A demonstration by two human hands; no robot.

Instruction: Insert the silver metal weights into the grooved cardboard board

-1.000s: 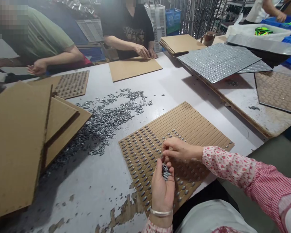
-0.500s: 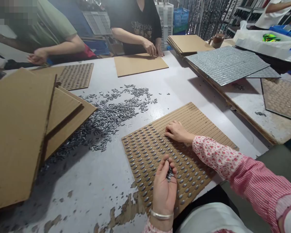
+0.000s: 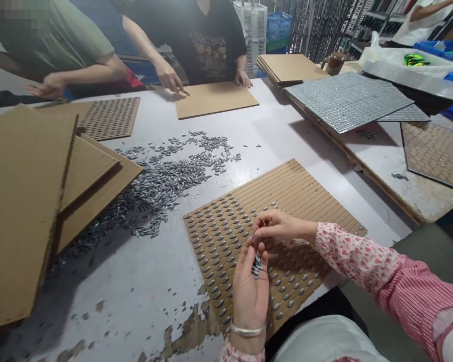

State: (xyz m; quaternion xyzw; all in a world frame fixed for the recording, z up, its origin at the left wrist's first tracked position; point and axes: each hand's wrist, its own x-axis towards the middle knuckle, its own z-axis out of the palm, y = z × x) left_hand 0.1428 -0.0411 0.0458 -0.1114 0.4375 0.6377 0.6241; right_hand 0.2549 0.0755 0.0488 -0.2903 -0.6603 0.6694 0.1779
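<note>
A brown grooved board lies before me, with rows of small grey spindle-shaped pieces set along its grooves. Over its near part my left hand is palm up, fingers curled around a small handful of the same grey pieces. My right hand is at the left fingertips, its thumb and fingers pinched together; whatever is between them is too small to make out. A large loose pile of grey pieces spreads over the table to the left of the board.
Brown boards are stacked at the left. Across the white table, a person's hand touches a plain board; another person sits at far left. Silver-covered panels overhang the right-hand table.
My right hand has come back from the board's grooves to my left fingertips, leaving pieces near the upper rows. The co-worker opposite has moved one hand to the board's left edge.
</note>
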